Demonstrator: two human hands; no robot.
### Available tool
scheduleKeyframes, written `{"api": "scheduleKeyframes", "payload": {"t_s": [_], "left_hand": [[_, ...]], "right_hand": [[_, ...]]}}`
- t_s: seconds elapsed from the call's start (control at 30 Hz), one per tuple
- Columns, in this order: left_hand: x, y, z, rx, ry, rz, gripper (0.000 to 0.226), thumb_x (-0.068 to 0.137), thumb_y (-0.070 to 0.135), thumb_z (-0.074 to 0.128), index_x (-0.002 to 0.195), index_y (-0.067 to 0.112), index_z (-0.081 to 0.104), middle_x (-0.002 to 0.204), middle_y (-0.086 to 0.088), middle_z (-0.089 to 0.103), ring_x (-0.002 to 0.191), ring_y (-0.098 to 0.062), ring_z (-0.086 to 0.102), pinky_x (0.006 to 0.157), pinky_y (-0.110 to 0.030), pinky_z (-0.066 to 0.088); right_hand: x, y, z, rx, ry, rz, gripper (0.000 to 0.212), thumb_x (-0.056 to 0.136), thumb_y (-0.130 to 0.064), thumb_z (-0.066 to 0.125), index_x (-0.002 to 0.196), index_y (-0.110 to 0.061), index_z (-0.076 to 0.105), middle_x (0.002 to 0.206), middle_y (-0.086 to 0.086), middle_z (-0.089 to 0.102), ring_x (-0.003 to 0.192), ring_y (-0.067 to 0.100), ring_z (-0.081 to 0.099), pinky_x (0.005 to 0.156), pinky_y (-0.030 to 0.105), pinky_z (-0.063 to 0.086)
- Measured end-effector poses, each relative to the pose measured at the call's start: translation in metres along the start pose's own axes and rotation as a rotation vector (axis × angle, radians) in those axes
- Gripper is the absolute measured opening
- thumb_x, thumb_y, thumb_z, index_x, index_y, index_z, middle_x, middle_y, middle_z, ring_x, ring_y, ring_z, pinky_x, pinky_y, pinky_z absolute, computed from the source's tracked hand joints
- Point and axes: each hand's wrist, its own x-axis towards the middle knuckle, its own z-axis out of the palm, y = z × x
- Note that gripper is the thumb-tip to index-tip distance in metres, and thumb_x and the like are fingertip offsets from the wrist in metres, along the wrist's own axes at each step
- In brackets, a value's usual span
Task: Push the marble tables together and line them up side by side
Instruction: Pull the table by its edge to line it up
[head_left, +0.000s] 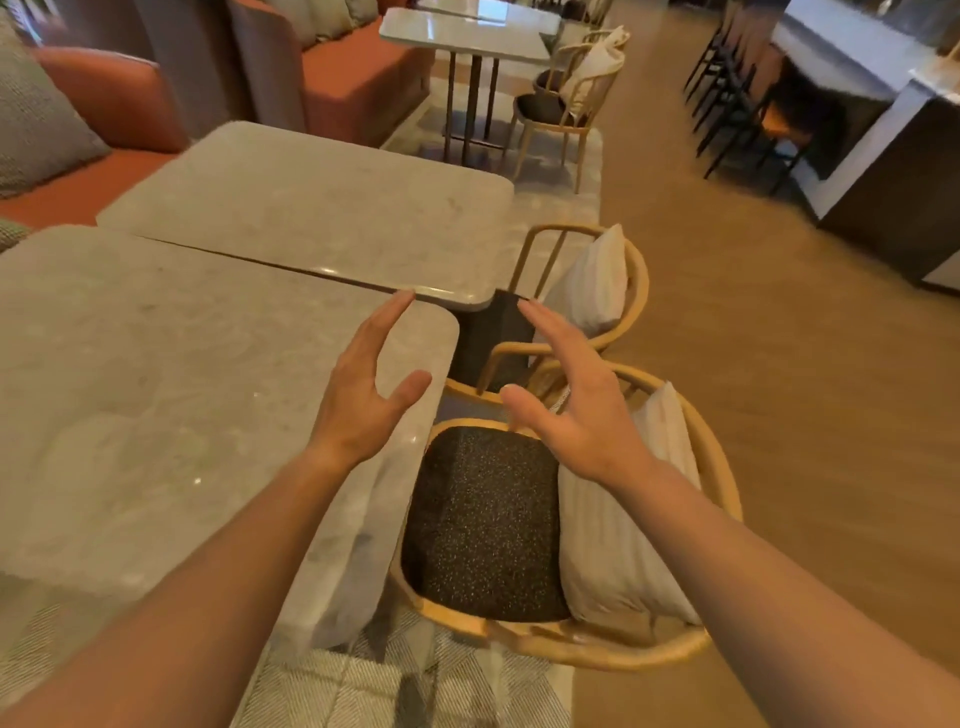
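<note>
Beside an orange banquette (358, 78) in a dining room, two marble tables sit edge to edge, the near table (171, 395) filling the lower left of the view and the far table (322, 208) lying just beyond it. Their shared seam runs as a thin dark line from the upper left down toward the right, and both tops stretch their long sides along that line, from the banquette side toward the aisle. The gap is narrow at the left and appears slightly wider toward the right, though the wide-angle view makes that hard to judge. On the aisle side the far table's rounded corner juts out past the near table's corner, so the ends are not flush. A person's left hand (363, 395) hovers above the near table's aisle-side corner, fingers spread wide and holding nothing, its fingertips reaching toward the seam. The right hand (576, 410) is likewise spread and empty, held off the table's edge over a wooden chair (649, 649) with a dark speckled seat and a pale cushion (623, 545). A second chair (634, 291) of the same kind stands just beyond it, next to the far table. Farther back, another marble table (467, 31) stands by the banquette, with dark stools (737, 88) across the aisle.
</note>
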Motion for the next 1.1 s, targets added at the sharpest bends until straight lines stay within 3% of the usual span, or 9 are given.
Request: {"api": "scheduleKeyframes", "payload": {"t_s": [0.13, 0.3, 0.4, 0.5, 0.63, 0.83, 0.97, 1.03, 1.1], "left_hand": [[0.025, 0.002, 0.028, 0.068, 0.121, -0.007, 0.071, 0.092, 0.060, 0.060, 0.157, 0.037, 0.041, 0.158, 0.020, 0.047, 0.150, -0.011, 0.048, 0.119, -0.011, 0.035], [0.018, 0.022, 0.057, 0.200, 0.291, -0.042, 0.072, 0.094, 0.080, 0.052, 0.153, 0.038, 0.046, 0.149, 0.040, 0.043, 0.138, 0.018, 0.045, 0.113, -0.005, 0.035], [-0.002, 0.030, 0.080, 0.235, 0.471, -0.161, 0.066, 0.094, 0.072, 0.059, 0.152, 0.043, 0.045, 0.148, 0.045, 0.043, 0.138, 0.007, 0.051, 0.111, -0.008, 0.037], [-0.039, 0.038, 0.113, 0.222, 0.621, -0.296, 0.064, 0.094, 0.061, 0.061, 0.153, 0.044, 0.045, 0.151, 0.035, 0.044, 0.140, -0.011, 0.054, 0.109, -0.013, 0.039], [-0.087, 0.054, 0.150, 0.164, 0.782, -0.459, 0.059, 0.093, 0.058, 0.059, 0.150, 0.056, 0.041, 0.161, 0.019, 0.047, 0.144, -0.014, 0.053, 0.113, -0.024, 0.042], [-0.088, 0.025, 0.175, 0.088, 1.014, -0.585, 0.053, 0.091, 0.062, 0.056, 0.142, 0.061, 0.040, 0.147, 0.017, 0.056, 0.136, -0.011, 0.059, 0.111, -0.026, 0.046], [-0.078, -0.005, 0.208, 0.022, 1.127, -0.659, 0.034, 0.093, 0.064, 0.056, 0.127, 0.057, 0.058, 0.125, 0.021, 0.069, 0.120, 0.010, 0.064, 0.103, -0.012, 0.050], [-0.082, -0.019, 0.223, -0.042, 1.132, -0.758, 0.025, 0.100, 0.064, 0.056, 0.114, 0.047, 0.069, 0.116, 0.018, 0.075, 0.113, 0.010, 0.068, 0.108, -0.026, 0.055], [-0.083, -0.031, 0.236, -0.116, 1.120, -0.916, 0.039, 0.100, 0.068, 0.050, 0.103, 0.038, 0.074, 0.114, 0.011, 0.078, 0.116, -0.004, 0.072, 0.112, -0.045, 0.055]], "right_hand": [[0.031, 0.050, -0.023, 0.068, -0.067, -0.030, 0.083, 0.092, -0.065, 0.059, 0.164, -0.029, 0.037, 0.171, -0.002, 0.040, 0.160, 0.012, 0.033, 0.126, 0.028, 0.030], [0.059, 0.112, -0.035, 0.145, -0.156, -0.170, 0.083, 0.093, -0.072, 0.058, 0.162, -0.029, 0.039, 0.165, -0.008, 0.043, 0.155, -0.001, 0.036, 0.123, 0.017, 0.027], [0.066, 0.136, -0.028, 0.249, -0.218, -0.218, 0.078, 0.092, -0.080, 0.052, 0.157, -0.039, 0.040, 0.148, -0.026, 0.045, 0.140, -0.017, 0.040, 0.112, 0.001, 0.029], [0.061, 0.148, -0.002, 0.345, -0.377, -0.202, 0.067, 0.087, -0.087, 0.052, 0.147, -0.063, 0.038, 0.142, -0.037, 0.044, 0.138, -0.010, 0.046, 0.112, 0.008, 0.034], [0.051, 0.142, 0.041, 0.460, -0.514, -0.263, 0.075, 0.093, -0.068, 0.062, 0.155, -0.029, 0.046, 0.153, -0.013, 0.050, 0.140, 0.011, 0.055, 0.117, 0.038, 0.047], [0.076, 0.144, 0.076, 0.527, -0.604, -0.283, 0.068, 0.094, -0.057, 0.061, 0.152, -0.023, 0.049, 0.155, -0.004, 0.054, 0.136, 0.012, 0.059, 0.112, 0.021, 0.047], [0.091, 0.181, 0.085, 0.470, -0.655, -0.152, 0.051, 0.102, -0.043, 0.067, 0.147, -0.022, 0.053, 0.141, -0.002, 0.061, 0.121, 0.001, 0.063, 0.099, 0.014, 0.051], [0.093, 0.195, 0.091, 0.430, -0.677, -0.025, 0.042, 0.106, -0.036, 0.063, 0.143, -0.015, 0.059, 0.123, -0.007, 0.066, 0.106, -0.011, 0.065, 0.091, 0.008, 0.051], [0.098, 0.208, 0.100, 0.391, -0.732, 0.122, 0.036, 0.108, -0.042, 0.057, 0.130, -0.015, 0.066, 0.114, -0.004, 0.072, 0.105, -0.003, 0.070, 0.100, 0.023, 0.056]]}}
